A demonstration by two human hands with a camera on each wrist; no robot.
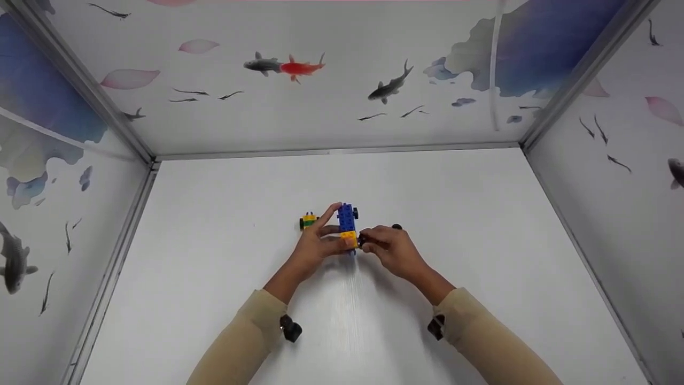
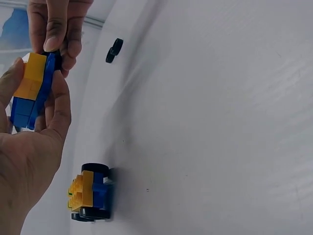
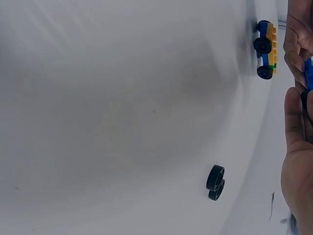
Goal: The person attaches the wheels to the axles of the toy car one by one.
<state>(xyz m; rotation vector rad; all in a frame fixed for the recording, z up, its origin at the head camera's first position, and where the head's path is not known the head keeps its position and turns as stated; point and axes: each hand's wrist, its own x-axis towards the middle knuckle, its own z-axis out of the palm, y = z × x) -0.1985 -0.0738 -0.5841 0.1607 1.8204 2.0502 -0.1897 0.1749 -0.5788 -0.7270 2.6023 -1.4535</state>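
My left hand (image 1: 314, 247) grips a toy brick car (image 1: 346, 219) between thumb and fingers, above the white table. Long and blue, the car carries yellow bricks (image 2: 32, 73) at its near end. One black wheel (image 1: 356, 213) shows on its right side, toward the far end. At the near end, my right hand (image 1: 394, 250) pinches another black wheel (image 1: 362, 239) against the same side. Fingers partly hide that wheel in both wrist views.
A second toy car (image 2: 88, 196), yellow, blue and green with black wheels, stands on the table (image 1: 224, 299) left of my hands. Two loose black wheels (image 3: 215, 182) lie on the right. Printed walls (image 1: 331, 117) enclose the table's back and sides.
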